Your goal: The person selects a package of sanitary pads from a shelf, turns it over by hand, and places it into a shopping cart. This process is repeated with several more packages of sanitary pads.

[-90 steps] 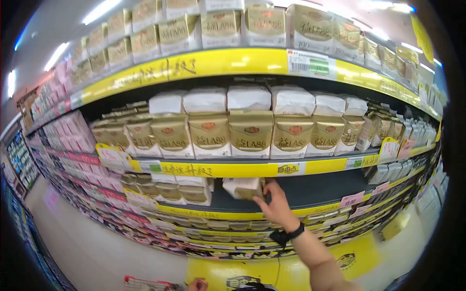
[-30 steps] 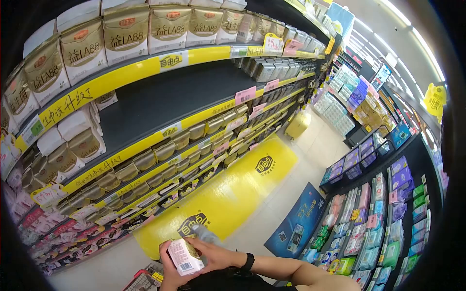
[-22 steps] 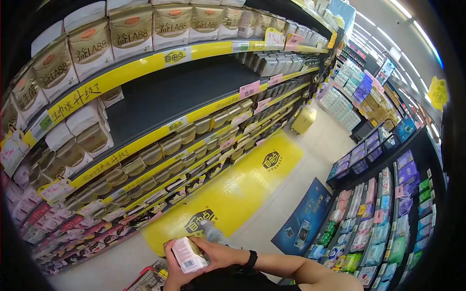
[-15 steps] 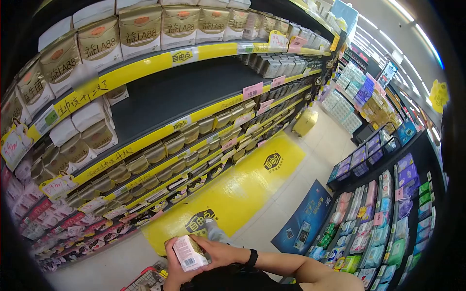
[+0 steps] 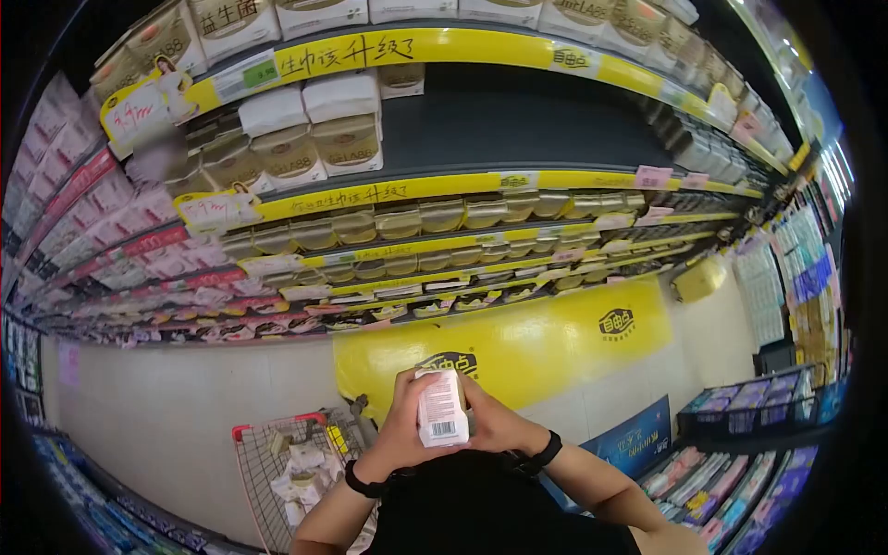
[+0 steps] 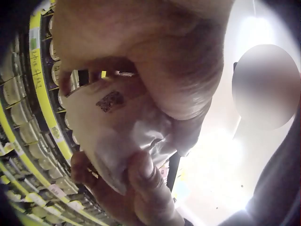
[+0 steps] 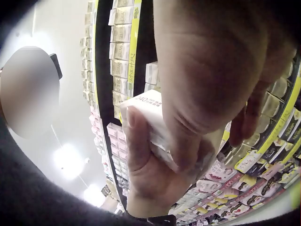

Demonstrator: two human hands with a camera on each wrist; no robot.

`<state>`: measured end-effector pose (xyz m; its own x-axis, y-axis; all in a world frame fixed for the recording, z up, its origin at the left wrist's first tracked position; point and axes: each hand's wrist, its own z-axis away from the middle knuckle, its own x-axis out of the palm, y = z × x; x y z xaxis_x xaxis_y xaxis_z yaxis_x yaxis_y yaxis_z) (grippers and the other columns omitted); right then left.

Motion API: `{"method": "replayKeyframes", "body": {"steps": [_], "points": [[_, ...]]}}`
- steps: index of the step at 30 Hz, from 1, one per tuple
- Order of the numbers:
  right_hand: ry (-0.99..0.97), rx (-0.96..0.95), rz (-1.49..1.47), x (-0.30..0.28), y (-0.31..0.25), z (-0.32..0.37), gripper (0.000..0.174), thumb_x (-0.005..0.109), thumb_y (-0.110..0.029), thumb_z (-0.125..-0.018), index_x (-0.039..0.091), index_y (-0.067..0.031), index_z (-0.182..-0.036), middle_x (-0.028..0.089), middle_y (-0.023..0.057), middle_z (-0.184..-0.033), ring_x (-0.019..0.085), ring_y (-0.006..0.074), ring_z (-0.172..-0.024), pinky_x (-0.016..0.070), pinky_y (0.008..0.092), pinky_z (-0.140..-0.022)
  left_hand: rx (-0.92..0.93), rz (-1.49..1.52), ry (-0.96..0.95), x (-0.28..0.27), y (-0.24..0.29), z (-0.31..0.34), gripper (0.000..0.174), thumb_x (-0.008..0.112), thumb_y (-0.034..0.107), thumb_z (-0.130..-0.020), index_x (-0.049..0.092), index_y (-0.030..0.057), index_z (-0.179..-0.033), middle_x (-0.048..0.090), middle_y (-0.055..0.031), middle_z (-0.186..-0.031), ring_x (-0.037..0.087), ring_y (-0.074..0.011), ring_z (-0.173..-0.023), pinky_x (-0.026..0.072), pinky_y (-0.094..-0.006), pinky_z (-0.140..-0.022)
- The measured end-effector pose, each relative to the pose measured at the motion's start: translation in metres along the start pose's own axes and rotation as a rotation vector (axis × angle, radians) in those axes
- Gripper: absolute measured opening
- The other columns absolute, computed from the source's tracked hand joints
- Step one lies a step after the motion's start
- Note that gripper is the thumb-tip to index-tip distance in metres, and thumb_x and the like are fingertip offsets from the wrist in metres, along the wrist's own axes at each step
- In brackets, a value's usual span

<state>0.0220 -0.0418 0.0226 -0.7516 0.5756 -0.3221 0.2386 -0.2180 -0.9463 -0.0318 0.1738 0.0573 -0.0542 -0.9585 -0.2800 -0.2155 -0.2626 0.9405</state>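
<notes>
A small white and gold pack of sanitary pads (image 5: 442, 412) is held in front of the body at the bottom middle of the head view, its side with printed text and a barcode facing up. My left hand (image 5: 400, 427) grips it on the left side and my right hand (image 5: 499, 422) on the right. The left wrist view shows glossy wrapping on the pack (image 6: 122, 122) between the fingers, with the right hand's thumb (image 6: 143, 169) pressed to it. In the right wrist view, the left thumb (image 7: 136, 136) lies along the white face of the pack (image 7: 143, 100).
A wire shopping cart (image 5: 242, 462) with several white packs stands at lower left. Ahead, long shelves with yellow edge strips (image 5: 462, 182) carry gold and pink packs. A yellow floor mat (image 5: 536, 370) lies below. Another shelf of colourful packs (image 5: 712, 481) stands at lower right.
Three seconds ago the right hand was at the pack on the shelf; by one second ago both hands held it by the body. The head view has since swung left, bringing the cart into fuller view.
</notes>
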Motion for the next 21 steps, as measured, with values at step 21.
{"method": "replayKeyframes", "body": {"steps": [21], "points": [[0.070,-0.322,0.070,-0.136,-0.012,0.016,0.116,0.094,-0.025,-0.065,0.028,-0.0005,-0.157,0.036,0.0236,-0.151,0.041,0.0406,-0.140,0.0356,0.0477,-0.117,-0.174,-0.037,0.061,0.089,0.017,-0.013,0.096,0.077,0.050,-0.082,0.038,-0.0052,-0.150,0.036,-0.0277,-0.156,0.037,-0.0418,-0.148,0.0307,-0.0473,-0.121]]}}
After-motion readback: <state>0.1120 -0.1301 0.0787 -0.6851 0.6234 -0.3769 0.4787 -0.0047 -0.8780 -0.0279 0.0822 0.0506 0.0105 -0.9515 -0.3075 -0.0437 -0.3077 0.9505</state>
